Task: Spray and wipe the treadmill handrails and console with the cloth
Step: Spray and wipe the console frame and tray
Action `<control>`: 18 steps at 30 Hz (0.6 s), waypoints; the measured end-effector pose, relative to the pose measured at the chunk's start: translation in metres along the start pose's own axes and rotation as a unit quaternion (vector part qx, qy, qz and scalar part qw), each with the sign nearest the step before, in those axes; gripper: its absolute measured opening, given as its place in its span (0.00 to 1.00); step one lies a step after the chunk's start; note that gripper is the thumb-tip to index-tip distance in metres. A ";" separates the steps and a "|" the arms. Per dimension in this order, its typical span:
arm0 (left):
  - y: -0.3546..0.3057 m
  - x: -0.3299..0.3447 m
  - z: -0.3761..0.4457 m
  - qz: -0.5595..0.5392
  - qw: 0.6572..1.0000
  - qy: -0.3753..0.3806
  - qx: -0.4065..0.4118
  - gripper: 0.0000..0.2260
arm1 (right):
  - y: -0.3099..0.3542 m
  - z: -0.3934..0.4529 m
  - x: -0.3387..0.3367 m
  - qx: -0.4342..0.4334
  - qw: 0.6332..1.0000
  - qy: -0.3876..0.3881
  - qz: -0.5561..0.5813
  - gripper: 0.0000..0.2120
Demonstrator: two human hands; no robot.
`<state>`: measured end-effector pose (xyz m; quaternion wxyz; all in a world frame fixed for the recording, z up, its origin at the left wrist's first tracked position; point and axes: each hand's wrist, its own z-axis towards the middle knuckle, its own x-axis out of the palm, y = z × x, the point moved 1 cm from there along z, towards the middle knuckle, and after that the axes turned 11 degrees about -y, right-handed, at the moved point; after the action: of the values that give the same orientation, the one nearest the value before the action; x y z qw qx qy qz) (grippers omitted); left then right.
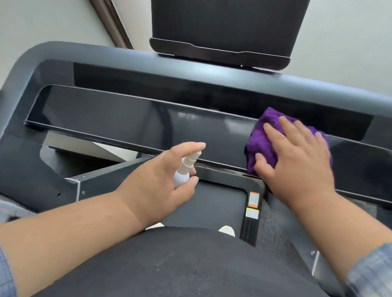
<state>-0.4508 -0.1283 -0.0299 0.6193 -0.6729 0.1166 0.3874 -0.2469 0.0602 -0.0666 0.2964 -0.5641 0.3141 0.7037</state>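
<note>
The right hand covers most of the cloth; only its left part and top edge show. The bottle is mostly hidden inside the left hand, so only the nozzle and shoulder are seen. The screen is cut off by the top edge. The handrails run out of the picture on both sides. The right sleeve is blurred. The two stickers on the frame are too small to read. The torso hides most of the belt.
</note>
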 end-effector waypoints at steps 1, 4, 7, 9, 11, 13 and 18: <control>-0.001 0.001 -0.002 0.002 1.000 0.001 -0.001 0.29 | -0.004 -0.001 0.000 0.004 1.000 0.005 -0.006 0.33; -0.003 -0.001 -0.008 0.013 1.000 -0.005 -0.018 0.27 | 0.018 0.007 0.003 0.040 0.999 0.027 -0.017 0.34; -0.008 0.000 -0.009 0.021 0.999 -0.026 -0.021 0.28 | 0.070 0.028 0.011 0.007 0.999 0.035 0.006 0.35; -0.013 0.005 -0.008 0.026 0.999 -0.030 -0.010 0.30 | 0.105 0.042 0.017 -0.049 0.997 0.052 0.029 0.35; -0.016 0.009 -0.003 0.037 0.999 -0.036 -0.011 0.32 | 0.120 0.051 0.021 -0.096 0.991 0.081 0.043 0.36; -0.020 0.015 0.005 0.041 0.998 -0.034 -0.015 0.32 | 0.110 0.051 0.021 -0.119 0.987 0.092 0.057 0.37; -0.035 0.033 0.018 0.024 0.999 -0.018 -0.009 0.32 | 0.019 0.016 0.002 -0.066 0.996 0.052 0.032 0.34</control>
<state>-0.4135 -0.0943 -0.0246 0.6060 -0.6679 0.1182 0.4156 -0.2715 0.0609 -0.0635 0.2192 -0.6080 0.2999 0.7017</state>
